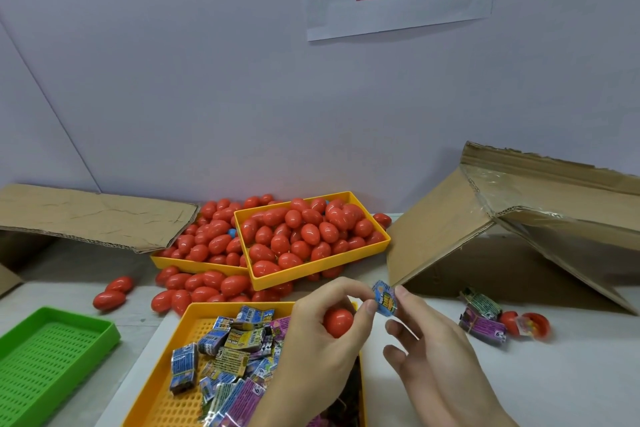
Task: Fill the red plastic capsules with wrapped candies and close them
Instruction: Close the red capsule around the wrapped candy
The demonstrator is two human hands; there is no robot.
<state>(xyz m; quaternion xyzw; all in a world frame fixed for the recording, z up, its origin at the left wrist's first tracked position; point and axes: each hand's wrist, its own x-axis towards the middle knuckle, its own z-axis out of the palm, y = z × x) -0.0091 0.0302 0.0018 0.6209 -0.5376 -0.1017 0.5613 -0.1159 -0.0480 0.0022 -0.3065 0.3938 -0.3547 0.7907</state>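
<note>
1. The left hand (322,329) was curled around a red capsule (338,322), cupping it in the palm with the fingers bent over its top, above the near yellow tray (180,402).
2. Its thumb and forefinger also reached right and pinched the lower left corner of a blue wrapped candy (385,298).
3. The right hand (426,347) pinched the same candy from the other side: forefinger and thumb closed on its right edge, while the remaining fingers hung loosely bent beneath and held nothing.
4. The candy was thus held in the air between the two hands, just right of the capsule and tilted.
5. The near yellow tray, below the left hand, held a heap of wrapped candies (225,347) in blue, yellow and purple.
6. Two far yellow trays (346,270) near the wall were heaped with red capsules (298,236), and more lay loose on the white table (571,374) around them.
7. A green tray (52,357) sat at the left edge.
8. To the right, beside a tilted cardboard box (450,236), lay a few loose candies (483,322) and an open capsule (531,324) with something coloured inside.
</note>
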